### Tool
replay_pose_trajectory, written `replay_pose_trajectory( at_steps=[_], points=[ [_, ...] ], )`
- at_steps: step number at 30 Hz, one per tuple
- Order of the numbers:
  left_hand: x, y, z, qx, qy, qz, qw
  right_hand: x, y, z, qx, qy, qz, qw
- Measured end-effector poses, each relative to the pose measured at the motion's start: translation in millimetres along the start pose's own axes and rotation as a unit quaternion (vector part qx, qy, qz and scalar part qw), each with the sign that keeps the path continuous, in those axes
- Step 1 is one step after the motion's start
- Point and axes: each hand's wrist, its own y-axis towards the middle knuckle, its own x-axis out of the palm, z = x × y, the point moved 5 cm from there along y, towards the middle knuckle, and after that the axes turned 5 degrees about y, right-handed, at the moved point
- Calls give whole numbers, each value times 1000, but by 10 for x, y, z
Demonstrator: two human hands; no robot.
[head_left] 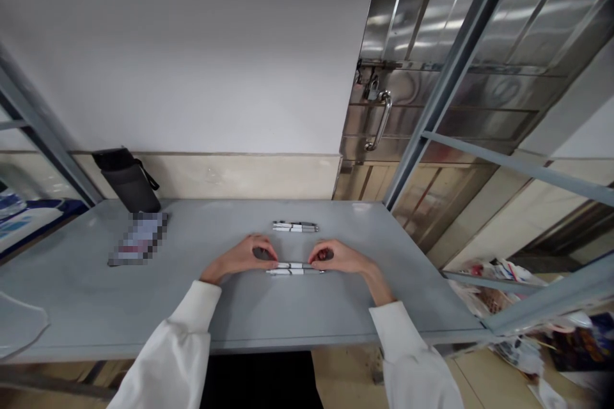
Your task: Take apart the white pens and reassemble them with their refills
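Two white pens [293, 268] lie side by side on a grey table [230, 307], near its middle and parallel to the front edge, with a hand at each end. The left hand [247, 257] rests on the tabletop with its fingers curled in narrowly, the fingertips pinching the left ends of the pens. The right hand [338, 258] mirrors it, fingers bent close together and closed on the right ends. Both wrists come out of white sleeves [177, 351] that run down to the bottom of the frame.

Just beyond the hands, nearer the wall, a second pair of pens [295, 227] lies flat, apart from the first pair and set the same way.

Well to the left, a blurred flat item [139, 239] lies on the table, and behind it a black pouch [125, 180] leans against the pale wall [192, 45].

To the right of the table stands a shiny metal door [460, 45] with a curved handle [381, 120] and a padlock [371, 88] above it. Grey metal frame bars [448, 77] cross in front of the door. Loose papers and packets [508, 287] lie heaped on the floor at lower right.
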Motion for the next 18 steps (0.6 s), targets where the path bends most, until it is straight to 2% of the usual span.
replay_pose_trajectory(
  at_steps=[8,11,13,15,16,18],
  points=[
    [11,-15,-25,-3,-22,4,1000,0,-7,44,16,0,0,1000],
    [-41,19,60,-31,-47,0,998,-30,18,21,23,29,25,999],
    [-132,-8,238,-54,-80,15,995,-70,-8,-85,20,42,78,996],
    [-244,-167,507,-61,-97,71,991,-85,-147,-290,1,51,149,987],
    [-260,-317,660,-54,-99,88,990,-64,-278,-419,-14,60,185,981],
    [-129,-752,961,-16,-100,54,993,91,-649,-667,-27,79,210,974]
  ],
)
